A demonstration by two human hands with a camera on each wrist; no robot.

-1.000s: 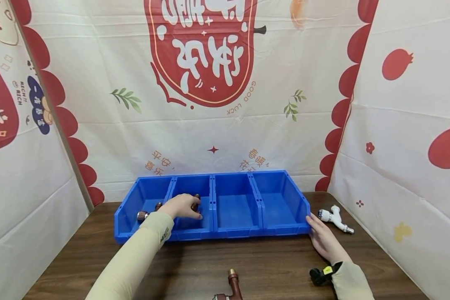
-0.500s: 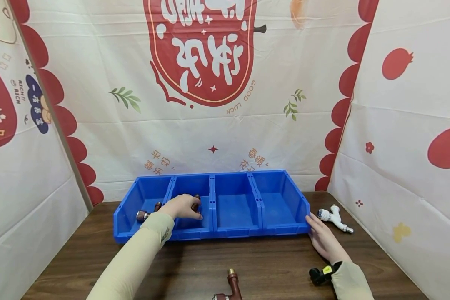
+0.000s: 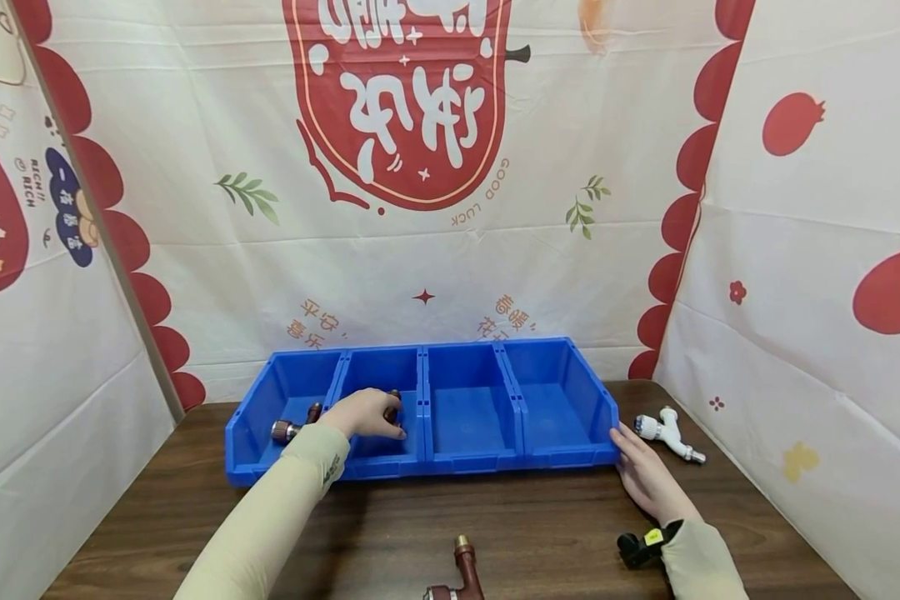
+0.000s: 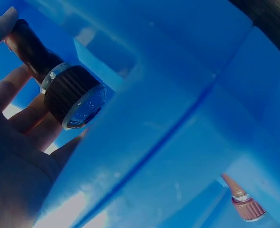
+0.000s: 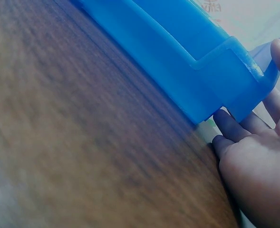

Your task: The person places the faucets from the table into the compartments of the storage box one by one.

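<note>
With the middle of the blue bin [image 3: 471, 467] as the dial's centre, the left hand [image 3: 363, 412] is at nine o'clock, in the second compartment [image 3: 412, 421] from the left, gripping a dark tap [image 4: 73, 95]; whether that tap touches the floor is hidden; it seems wise to give it firm support before loosening the fingers, and to clear the divider [image 3: 338, 379] when lifting out; the right hand [image 3: 648, 479] rests against the bin's end past three o'clock, not wrapped round it; a light brace should suffice; a brown tap [image 3: 282, 431] sits at nine o'clock, leftmost compartment [image 3: 307, 371]; a white tap [image 3: 669, 432] lies at three.
</note>
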